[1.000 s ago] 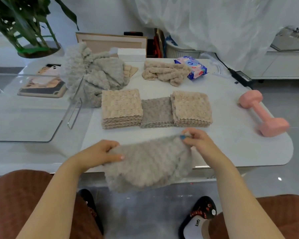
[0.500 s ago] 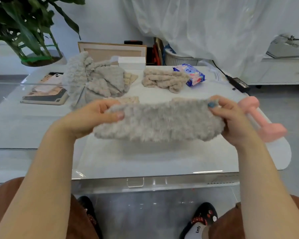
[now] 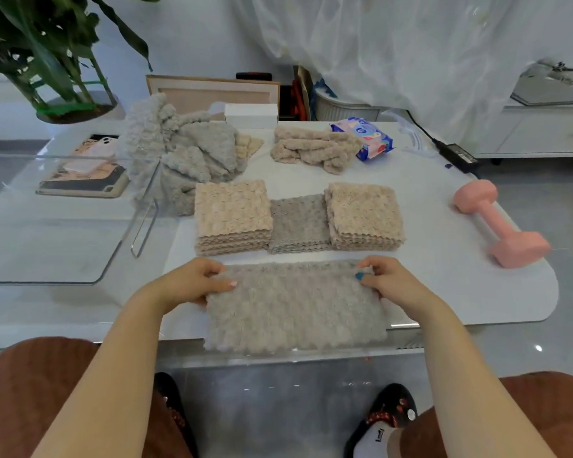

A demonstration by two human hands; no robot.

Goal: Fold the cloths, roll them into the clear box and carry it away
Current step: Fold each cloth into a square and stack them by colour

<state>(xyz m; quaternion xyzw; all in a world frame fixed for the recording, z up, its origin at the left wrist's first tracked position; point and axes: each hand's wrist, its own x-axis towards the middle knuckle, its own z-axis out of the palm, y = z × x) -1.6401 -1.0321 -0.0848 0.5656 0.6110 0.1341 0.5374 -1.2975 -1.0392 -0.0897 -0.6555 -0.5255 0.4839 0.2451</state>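
Nearest you, one plush grey cloth [image 3: 295, 309] lies flat on the smooth white table [image 3: 444, 292]. It forms a nubbly rectangle with its long axis running left to right and its scalloped hem at the table's near edge. Your left hand [image 3: 192, 282] pinches the far-left corner, fingers [image 3: 225, 283] curled and thumb on top. Your right hand [image 3: 387, 280] pinches the far-right corner the same way.

Just beyond stand three square folded stacks in a row, touching: a beige stack [image 3: 232, 216], a lower grey stack [image 3: 300, 223] and a second beige stack [image 3: 364, 214]. The rigid, see-through clear box [image 3: 63, 226] sits to their left. One matte pink dumbbell [image 3: 500, 223] lies to the right.

Farther back are a rumpled grey heap [image 3: 186, 153] and a loose beige pile [image 3: 315, 147], well apart.
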